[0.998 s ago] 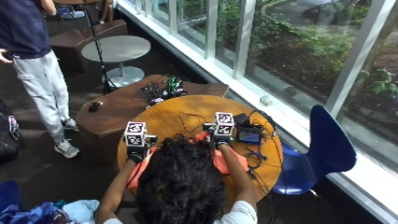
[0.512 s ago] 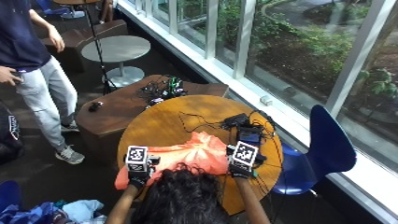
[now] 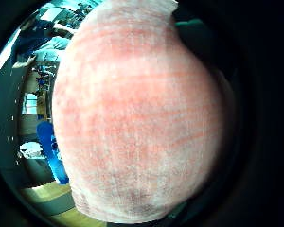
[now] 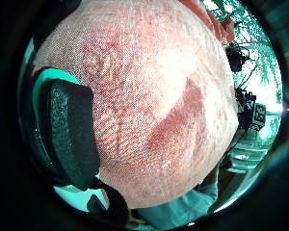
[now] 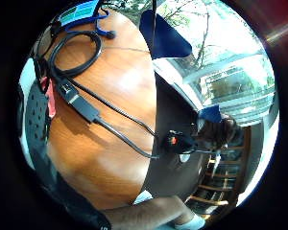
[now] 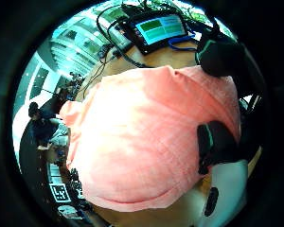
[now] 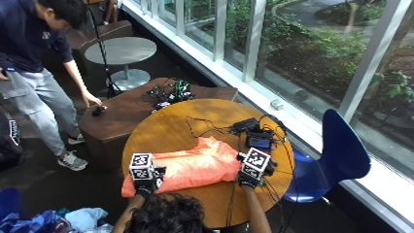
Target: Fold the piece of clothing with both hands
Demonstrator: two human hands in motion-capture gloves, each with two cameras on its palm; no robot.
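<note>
Both gloved hands hold the near edge of the orange woven garment (image 7: 191,167): the left hand (image 7: 147,184) at its left corner, cloth pressed against the palm with a finger curled over it, the right hand (image 7: 249,177) at its right end with fingertips (image 6: 217,142) hooked over the edge. It lies bunched into a wide band on the round wooden table (image 7: 162,128), one end overhanging the near rim. Judged from this, 1 rough fold exists; squaring and further folds remain.

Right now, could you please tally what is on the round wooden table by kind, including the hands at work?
Orange garment: 1
Gloved hands, left hand and right hand: 2
Small screen device: 1
Cable tangle: 1
Total: 5
</note>
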